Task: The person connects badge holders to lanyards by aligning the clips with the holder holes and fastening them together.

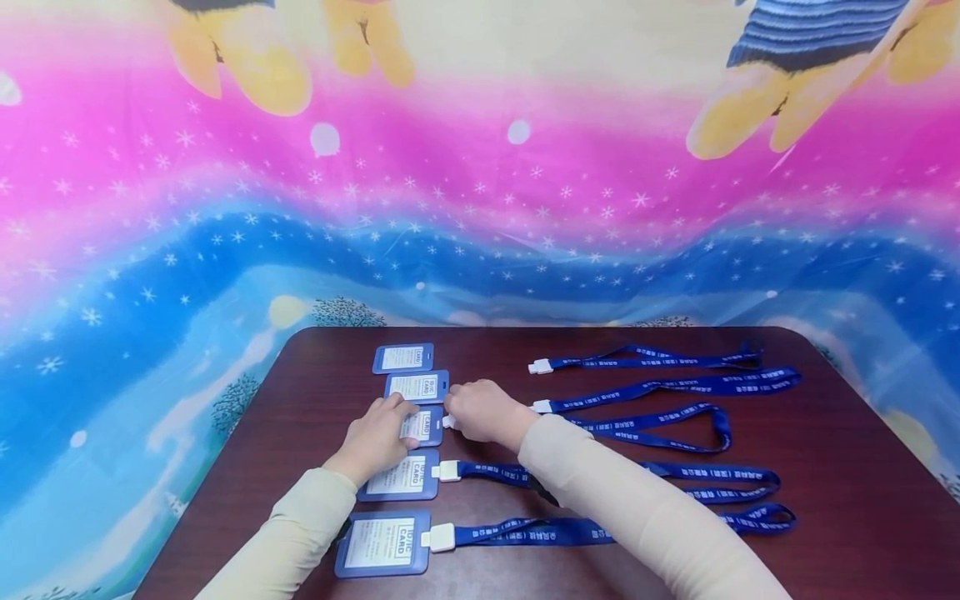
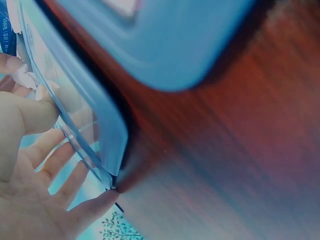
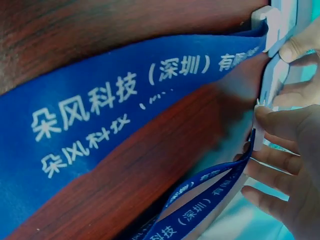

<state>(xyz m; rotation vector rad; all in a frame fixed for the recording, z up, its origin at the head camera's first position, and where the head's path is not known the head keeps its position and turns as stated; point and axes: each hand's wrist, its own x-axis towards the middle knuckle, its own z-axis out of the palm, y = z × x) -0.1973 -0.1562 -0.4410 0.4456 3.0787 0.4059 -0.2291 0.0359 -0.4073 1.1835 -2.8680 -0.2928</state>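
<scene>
Near ctr of the head view, the left hand is holding the middle badge btwn thumb and fingers, while the right hand is pinching a white clip w/ thumb and finger, its other fingers fanning apart in the right wrist view.

Work is prob. running approx. halfway. At bottom ctr, 2 pieces are already sitting joined: the bottom badge w/ its strap, and the fourth badge just above it w/ another. The middle one is prob. being joined now (can't tell if it's hooked yet, b/c fingers are covering much of the spot). Higher up, the top badge and second badge are waiting, w/ the top strap and second strap lying well apart, upper right of the table.

Re: position, the middle badge is lying partly under the left hand, its right end facing the right hand, and the clip is sitting right at that end.
</scene>
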